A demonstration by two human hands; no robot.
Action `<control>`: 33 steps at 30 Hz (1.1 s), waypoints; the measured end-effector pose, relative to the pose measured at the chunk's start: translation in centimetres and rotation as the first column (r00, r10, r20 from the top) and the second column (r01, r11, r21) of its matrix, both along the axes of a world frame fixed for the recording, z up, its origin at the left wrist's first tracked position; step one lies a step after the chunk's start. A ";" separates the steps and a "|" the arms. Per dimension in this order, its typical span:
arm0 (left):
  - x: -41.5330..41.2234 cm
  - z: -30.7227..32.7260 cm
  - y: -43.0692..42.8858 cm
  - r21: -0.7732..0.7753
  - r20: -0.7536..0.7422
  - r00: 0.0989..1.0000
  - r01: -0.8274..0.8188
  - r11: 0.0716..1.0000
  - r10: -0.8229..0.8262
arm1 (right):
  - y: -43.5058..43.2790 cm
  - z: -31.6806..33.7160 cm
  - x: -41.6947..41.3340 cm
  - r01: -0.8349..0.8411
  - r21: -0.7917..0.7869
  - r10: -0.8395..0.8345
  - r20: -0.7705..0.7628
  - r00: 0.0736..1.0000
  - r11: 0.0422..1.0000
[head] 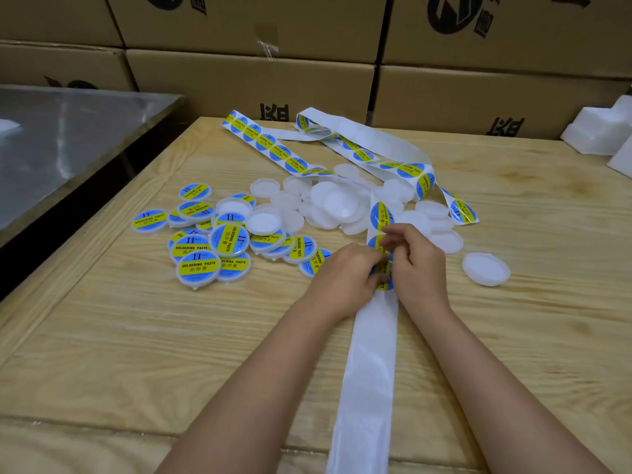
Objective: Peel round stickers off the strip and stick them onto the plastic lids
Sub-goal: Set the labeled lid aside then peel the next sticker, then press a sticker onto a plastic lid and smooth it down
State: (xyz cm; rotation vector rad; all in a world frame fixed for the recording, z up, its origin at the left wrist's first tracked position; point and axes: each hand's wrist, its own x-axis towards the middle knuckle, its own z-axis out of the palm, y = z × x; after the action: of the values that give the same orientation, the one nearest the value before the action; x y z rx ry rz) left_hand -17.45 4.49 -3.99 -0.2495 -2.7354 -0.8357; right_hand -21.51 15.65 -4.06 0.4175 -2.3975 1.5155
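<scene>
1. The left hand (345, 273) is curled down onto a long white paper backing strip (364, 388). The strip is pinched and pressed against the table, apparently so that it is held taut for peeling.
2. The right hand (419, 265) is set opposite, touching the left. Its fingertips (396, 236) are pinched at the edge of a round blue and yellow sticker (384, 280), which lies on the strip between the two hands. Whether that edge is lifted cannot be told.
3. Bare backing is trailed toward the person. Unpeeled stickers are carried away from the hands in loose loops.
4. A pile of plain translucent white plastic lids (328, 203) is heaped just beyond the hands, partly under the strip, within easy reach. One more plain lid (485, 268) is set alone to the right.
5. Lids already labelled (212, 248) are heaped left of the left hand, probably so that finished ones are told apart.
6. Everything is laid on a pale wooden table (102, 336); brown cardboard boxes (249, 80) are stacked behind.
</scene>
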 end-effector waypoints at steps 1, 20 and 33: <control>0.1 0.0 0.1 0.010 -0.007 1.000 0.002 1.000 -0.002 | -0.1 0.0 0.1 -0.027 -0.037 0.029 0.036 0.999 0.999; -0.1 -0.3 0.0 0.122 -0.019 0.999 -0.036 0.992 0.038 | 0.3 -0.4 -1.0 -0.029 -0.208 0.080 0.241 0.967 0.978; 0.9 1.2 -0.7 0.603 0.017 0.993 -0.100 0.791 0.113 | 0.9 0.3 -1.0 -0.033 -0.220 0.093 0.271 0.958 0.975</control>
State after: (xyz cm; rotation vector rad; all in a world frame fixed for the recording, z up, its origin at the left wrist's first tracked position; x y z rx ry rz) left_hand -16.56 3.79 -2.82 0.0326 -2.2741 -1.5950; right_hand -22.53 16.54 -3.74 0.2483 -2.4045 1.9542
